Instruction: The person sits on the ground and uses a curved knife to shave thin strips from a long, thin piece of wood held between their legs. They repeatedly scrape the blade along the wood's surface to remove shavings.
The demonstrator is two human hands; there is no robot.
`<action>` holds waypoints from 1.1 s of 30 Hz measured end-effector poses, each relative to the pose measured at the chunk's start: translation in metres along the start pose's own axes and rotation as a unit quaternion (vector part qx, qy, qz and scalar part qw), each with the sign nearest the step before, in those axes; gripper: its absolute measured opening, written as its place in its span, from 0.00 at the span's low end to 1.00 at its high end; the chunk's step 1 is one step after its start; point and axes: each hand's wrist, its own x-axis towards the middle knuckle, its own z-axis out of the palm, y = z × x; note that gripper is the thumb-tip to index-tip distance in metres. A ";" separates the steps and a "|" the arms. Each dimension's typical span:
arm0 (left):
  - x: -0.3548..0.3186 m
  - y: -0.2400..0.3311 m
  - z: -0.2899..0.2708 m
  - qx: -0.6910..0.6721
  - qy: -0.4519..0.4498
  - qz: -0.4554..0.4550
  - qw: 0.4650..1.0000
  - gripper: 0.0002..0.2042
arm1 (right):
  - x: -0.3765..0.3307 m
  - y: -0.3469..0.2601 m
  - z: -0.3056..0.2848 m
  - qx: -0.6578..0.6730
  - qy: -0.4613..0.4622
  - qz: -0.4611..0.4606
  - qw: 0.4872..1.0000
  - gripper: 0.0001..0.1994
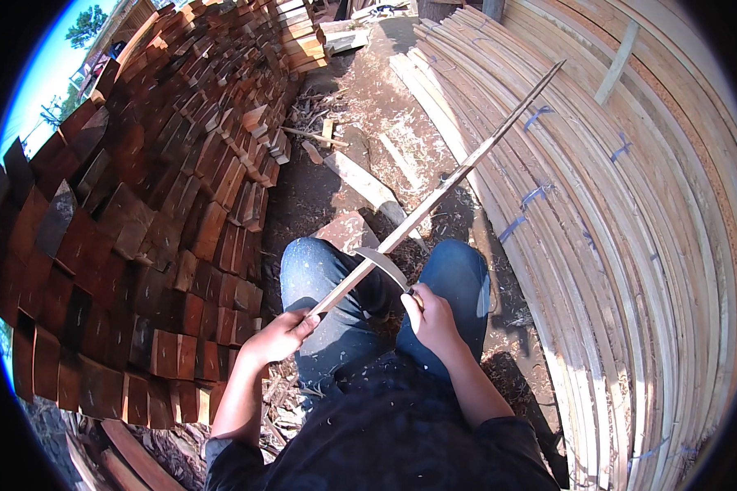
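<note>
My left hand (280, 335) is closed round the near end of a long wooden strip (418, 214). The strip slants up to the right, passes above my knees and narrows to a dark far end over the stacked laths. In my right hand (431, 317) is the handle of a sickle (382, 264), mostly hidden by the fingers. Its curved blade lies across the strip between my knees, seemingly against the wood. I am sitting low, with my knees in blue jeans (323, 274) on both sides of the strip.
A tall stack of reddish-brown wood blocks (168, 237) rises close on my left. Long pale laths (622, 270), tied in places with blue strips, lie in a pile on the right. Ahead, a loose board (367, 184) and shavings cover the dirt ground (336, 86).
</note>
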 end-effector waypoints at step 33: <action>0.063 -0.027 -0.004 -0.059 -0.025 0.012 0.998 0.26 | 0.089 0.043 -0.051 -0.328 0.099 -0.004 0.939 0.14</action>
